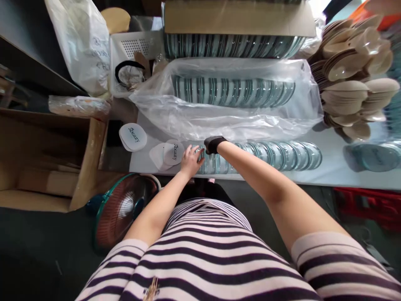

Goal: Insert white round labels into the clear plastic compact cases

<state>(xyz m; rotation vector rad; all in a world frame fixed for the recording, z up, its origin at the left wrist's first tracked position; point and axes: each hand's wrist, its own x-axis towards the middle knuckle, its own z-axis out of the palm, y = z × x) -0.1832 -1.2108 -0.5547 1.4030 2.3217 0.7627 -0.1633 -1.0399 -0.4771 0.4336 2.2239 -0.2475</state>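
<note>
A row of clear, bluish round lids, nested on edge, lies along the front of the white table. At its left end rests my bare left hand, fingers spread against the end lids. My right hand, in a black glove, is beside it over the back edge of the same row. Its fingers are curled, and what they grip, if anything, is hidden. Left of my left hand lie white rounded-square pieces with dark lettering. A similar lettered pair sits farther left.
Behind the row, a clear plastic bag holds another row of lids. Farther back stands a cardboard box with more. Beige stacked pieces are at right. A white basket, an open carton and a fan are at left.
</note>
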